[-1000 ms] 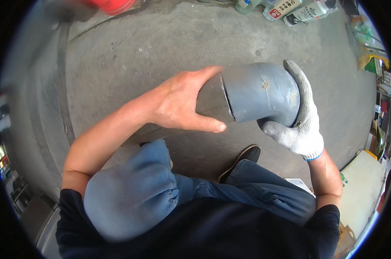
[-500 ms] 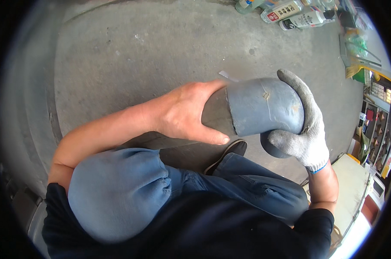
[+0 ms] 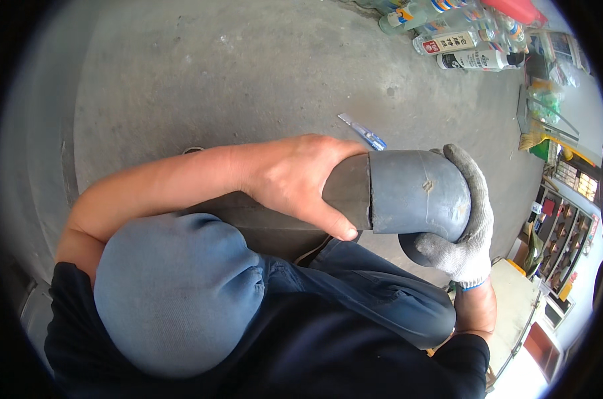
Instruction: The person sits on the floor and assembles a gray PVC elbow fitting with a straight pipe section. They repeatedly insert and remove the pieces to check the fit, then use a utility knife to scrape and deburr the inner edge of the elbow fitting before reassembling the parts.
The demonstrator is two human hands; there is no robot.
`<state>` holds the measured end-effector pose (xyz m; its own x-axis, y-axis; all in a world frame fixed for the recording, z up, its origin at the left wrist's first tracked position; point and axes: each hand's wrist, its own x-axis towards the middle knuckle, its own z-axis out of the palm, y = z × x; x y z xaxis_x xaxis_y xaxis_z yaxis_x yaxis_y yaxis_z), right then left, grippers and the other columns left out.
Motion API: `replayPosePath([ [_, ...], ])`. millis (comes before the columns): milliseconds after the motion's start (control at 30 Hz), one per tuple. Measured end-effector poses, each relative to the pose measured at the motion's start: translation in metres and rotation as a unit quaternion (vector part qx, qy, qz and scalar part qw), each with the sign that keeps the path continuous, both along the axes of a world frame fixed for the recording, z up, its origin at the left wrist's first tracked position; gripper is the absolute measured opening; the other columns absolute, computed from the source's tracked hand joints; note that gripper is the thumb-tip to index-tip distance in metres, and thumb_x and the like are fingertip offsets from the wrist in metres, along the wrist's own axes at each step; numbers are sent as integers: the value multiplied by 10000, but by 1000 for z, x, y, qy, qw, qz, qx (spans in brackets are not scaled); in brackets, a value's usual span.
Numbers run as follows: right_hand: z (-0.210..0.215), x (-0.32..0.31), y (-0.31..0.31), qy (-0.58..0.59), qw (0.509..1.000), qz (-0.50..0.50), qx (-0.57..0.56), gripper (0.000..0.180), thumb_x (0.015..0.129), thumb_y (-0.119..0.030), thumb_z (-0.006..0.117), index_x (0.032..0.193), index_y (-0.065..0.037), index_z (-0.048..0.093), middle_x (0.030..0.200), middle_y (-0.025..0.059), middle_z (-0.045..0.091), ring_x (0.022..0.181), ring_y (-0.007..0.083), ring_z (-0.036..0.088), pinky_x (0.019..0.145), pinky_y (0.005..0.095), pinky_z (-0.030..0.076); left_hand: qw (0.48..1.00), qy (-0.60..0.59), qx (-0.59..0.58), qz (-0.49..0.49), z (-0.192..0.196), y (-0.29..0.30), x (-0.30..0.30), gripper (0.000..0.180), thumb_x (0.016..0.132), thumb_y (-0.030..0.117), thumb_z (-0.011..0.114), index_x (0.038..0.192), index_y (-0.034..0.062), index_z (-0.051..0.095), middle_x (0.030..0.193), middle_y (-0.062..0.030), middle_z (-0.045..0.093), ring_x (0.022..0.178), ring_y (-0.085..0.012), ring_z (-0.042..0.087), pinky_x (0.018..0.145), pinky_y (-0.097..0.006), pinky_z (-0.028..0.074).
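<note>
Elbow getting pushed onto pipe: bare left hand grips the pipe, gloved right hand cups the elbow. Next probably needs a firm, straight shove.

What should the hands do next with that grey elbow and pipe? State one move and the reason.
Probably push the grey elbow further onto the dark pipe. The bare left hand grips the pipe at the joint, the gloved right hand wraps the elbow's bend, and the pipe already sits in the socket.

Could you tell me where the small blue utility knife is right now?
The blue utility knife lies on the concrete floor, just beyond the left hand.
</note>
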<state>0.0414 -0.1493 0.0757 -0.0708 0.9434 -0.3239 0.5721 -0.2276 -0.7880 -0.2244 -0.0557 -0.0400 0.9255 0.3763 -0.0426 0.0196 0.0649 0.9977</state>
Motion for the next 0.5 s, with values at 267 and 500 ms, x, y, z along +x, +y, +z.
replayPosePath([
  [267, 7, -6, 10, 38, 998, -30, -34, 1043, 608, -180, 897, 1544, -5, 471, 1455, 199, 605, 1354, 326, 608, 1136, 446, 491, 1000, -28, 11, 5, -7, 1, -2, 915, 740, 335, 907, 1470, -46, 510, 1346, -217, 672, 1243, -337, 660, 1071, -440, 516],
  [500, 12, -9, 15, 40, 998, -22, -33, 1077, 593, -217, 926, 1542, 11, 471, 1452, 205, 601, 1352, 329, 603, 1150, 452, 477, 999, -45, 1, 13, -11, -3, -3, 924, 736, 337, 903, 1472, -51, 500, 1340, -232, 668, 1241, -359, 660, 1062, -448, 521],
])
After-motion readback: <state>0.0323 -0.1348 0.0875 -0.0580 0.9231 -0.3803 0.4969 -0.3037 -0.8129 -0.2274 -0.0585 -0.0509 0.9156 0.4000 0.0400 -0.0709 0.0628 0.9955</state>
